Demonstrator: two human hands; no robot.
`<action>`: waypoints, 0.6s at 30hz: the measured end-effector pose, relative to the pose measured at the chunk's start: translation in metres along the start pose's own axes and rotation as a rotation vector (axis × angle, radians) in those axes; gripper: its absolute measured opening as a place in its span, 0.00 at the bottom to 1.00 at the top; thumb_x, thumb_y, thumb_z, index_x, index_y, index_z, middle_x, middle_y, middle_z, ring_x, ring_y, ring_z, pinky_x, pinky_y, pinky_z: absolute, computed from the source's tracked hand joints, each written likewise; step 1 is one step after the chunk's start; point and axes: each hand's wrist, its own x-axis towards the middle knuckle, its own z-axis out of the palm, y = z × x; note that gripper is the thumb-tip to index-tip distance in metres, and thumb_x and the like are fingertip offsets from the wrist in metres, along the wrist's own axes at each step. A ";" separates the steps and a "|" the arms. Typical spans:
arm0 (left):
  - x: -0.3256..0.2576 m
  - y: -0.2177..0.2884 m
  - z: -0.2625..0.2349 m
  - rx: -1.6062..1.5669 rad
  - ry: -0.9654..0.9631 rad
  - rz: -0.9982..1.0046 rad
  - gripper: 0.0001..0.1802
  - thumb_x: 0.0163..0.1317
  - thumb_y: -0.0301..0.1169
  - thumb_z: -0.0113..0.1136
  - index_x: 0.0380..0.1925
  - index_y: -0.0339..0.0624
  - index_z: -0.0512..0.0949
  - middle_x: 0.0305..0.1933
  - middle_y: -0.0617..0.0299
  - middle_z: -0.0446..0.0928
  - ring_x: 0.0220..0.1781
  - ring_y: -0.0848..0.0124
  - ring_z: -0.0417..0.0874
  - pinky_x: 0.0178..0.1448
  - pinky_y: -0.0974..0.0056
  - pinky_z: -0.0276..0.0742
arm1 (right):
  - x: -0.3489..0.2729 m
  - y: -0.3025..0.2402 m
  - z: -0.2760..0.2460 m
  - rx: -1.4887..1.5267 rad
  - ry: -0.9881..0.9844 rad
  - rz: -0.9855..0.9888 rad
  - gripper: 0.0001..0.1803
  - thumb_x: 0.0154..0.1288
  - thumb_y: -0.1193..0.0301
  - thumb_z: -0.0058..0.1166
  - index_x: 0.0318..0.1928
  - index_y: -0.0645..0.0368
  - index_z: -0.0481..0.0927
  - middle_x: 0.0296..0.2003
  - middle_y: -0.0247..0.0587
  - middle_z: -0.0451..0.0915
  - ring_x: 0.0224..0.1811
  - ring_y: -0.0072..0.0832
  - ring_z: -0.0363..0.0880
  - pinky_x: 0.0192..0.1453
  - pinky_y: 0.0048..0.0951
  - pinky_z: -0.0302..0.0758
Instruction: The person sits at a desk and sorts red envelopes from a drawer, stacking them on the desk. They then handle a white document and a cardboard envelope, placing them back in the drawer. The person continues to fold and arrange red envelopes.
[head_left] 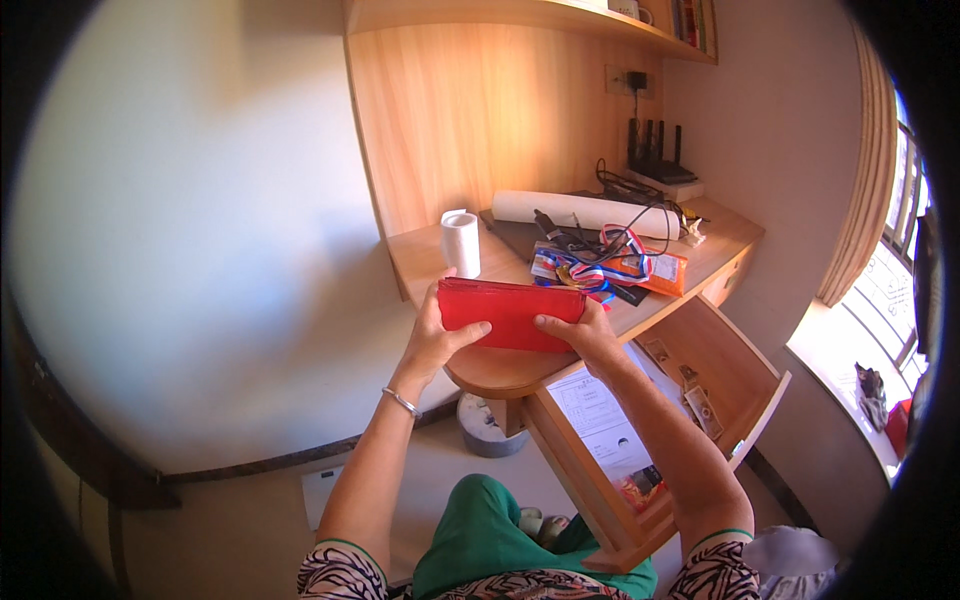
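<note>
Both hands hold a flat stack of red envelopes (512,318) over the rounded end of the wooden desk (500,368). Layered edges show along its top; what is inside cannot be seen. My left hand (436,335) grips the left end, thumb across the front, and a silver bangle circles that wrist. At the right end my right hand (582,332) has its thumb on the front too. The other fingers are mostly hidden behind the stack. Below my right forearm, a pulled-out drawer (735,350) contains printed papers (600,425) and small items.
A white paper roll (461,245) stands on the desk's left. Farther right lie a long white tube (585,212), ribboned medals (590,270), an orange packet (655,272) and cables. A black router (655,155) sits in the corner. Under the desk is a grey bin (488,430).
</note>
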 end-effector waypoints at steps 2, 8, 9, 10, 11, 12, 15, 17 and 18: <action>0.002 0.002 0.000 0.003 0.015 0.007 0.45 0.53 0.25 0.71 0.68 0.36 0.56 0.58 0.54 0.72 0.59 0.67 0.75 0.65 0.62 0.71 | -0.001 -0.002 0.002 -0.003 -0.031 0.048 0.22 0.57 0.69 0.70 0.51 0.64 0.81 0.39 0.38 0.84 0.39 0.23 0.81 0.46 0.26 0.78; -0.002 0.005 -0.005 -0.005 0.032 0.019 0.37 0.54 0.22 0.69 0.63 0.35 0.61 0.57 0.54 0.74 0.58 0.67 0.76 0.64 0.62 0.72 | -0.001 -0.014 -0.001 -0.112 -0.142 -0.022 0.17 0.59 0.71 0.68 0.47 0.62 0.83 0.38 0.34 0.85 0.40 0.20 0.80 0.45 0.25 0.77; -0.002 0.003 -0.005 0.035 0.014 0.025 0.36 0.54 0.22 0.68 0.62 0.35 0.62 0.57 0.54 0.74 0.58 0.67 0.76 0.63 0.62 0.72 | -0.001 -0.012 -0.001 -0.153 -0.162 -0.071 0.16 0.58 0.71 0.68 0.47 0.62 0.84 0.38 0.33 0.85 0.39 0.20 0.80 0.45 0.25 0.77; -0.004 0.000 -0.004 0.063 -0.003 -0.003 0.34 0.55 0.22 0.68 0.61 0.35 0.63 0.57 0.54 0.74 0.58 0.67 0.76 0.63 0.62 0.72 | -0.003 -0.010 -0.001 -0.217 -0.176 -0.073 0.16 0.58 0.71 0.68 0.46 0.62 0.84 0.38 0.33 0.85 0.39 0.19 0.80 0.44 0.25 0.77; -0.004 -0.001 -0.005 0.059 -0.034 -0.038 0.32 0.56 0.21 0.66 0.60 0.34 0.63 0.57 0.54 0.74 0.58 0.67 0.76 0.63 0.62 0.72 | -0.002 -0.008 -0.001 -0.239 -0.157 -0.021 0.16 0.57 0.70 0.69 0.45 0.62 0.84 0.37 0.33 0.85 0.38 0.19 0.80 0.43 0.26 0.78; -0.007 -0.004 -0.005 0.047 -0.026 -0.028 0.32 0.56 0.19 0.64 0.61 0.34 0.62 0.57 0.54 0.73 0.58 0.67 0.75 0.64 0.61 0.71 | -0.003 -0.005 -0.003 -0.260 -0.160 -0.069 0.16 0.57 0.69 0.69 0.44 0.63 0.85 0.35 0.35 0.85 0.36 0.19 0.81 0.42 0.27 0.78; -0.010 -0.009 -0.006 0.067 0.008 -0.031 0.30 0.59 0.22 0.62 0.61 0.36 0.63 0.59 0.55 0.73 0.61 0.67 0.74 0.68 0.60 0.66 | 0.000 0.004 -0.002 -0.377 -0.059 -0.162 0.19 0.52 0.63 0.72 0.40 0.63 0.85 0.31 0.47 0.86 0.32 0.30 0.85 0.38 0.34 0.79; -0.010 -0.008 -0.007 0.112 -0.028 -0.036 0.28 0.60 0.22 0.60 0.61 0.35 0.64 0.59 0.55 0.73 0.61 0.68 0.74 0.67 0.61 0.67 | 0.000 0.007 0.000 -0.353 -0.002 -0.181 0.20 0.53 0.62 0.72 0.41 0.63 0.84 0.31 0.47 0.86 0.32 0.29 0.84 0.39 0.33 0.79; -0.009 -0.007 -0.009 0.121 -0.025 -0.052 0.28 0.61 0.21 0.59 0.61 0.35 0.65 0.60 0.56 0.73 0.61 0.68 0.74 0.67 0.61 0.67 | -0.001 0.007 0.001 -0.324 0.005 -0.156 0.20 0.53 0.62 0.72 0.41 0.64 0.84 0.30 0.45 0.86 0.31 0.28 0.84 0.39 0.33 0.79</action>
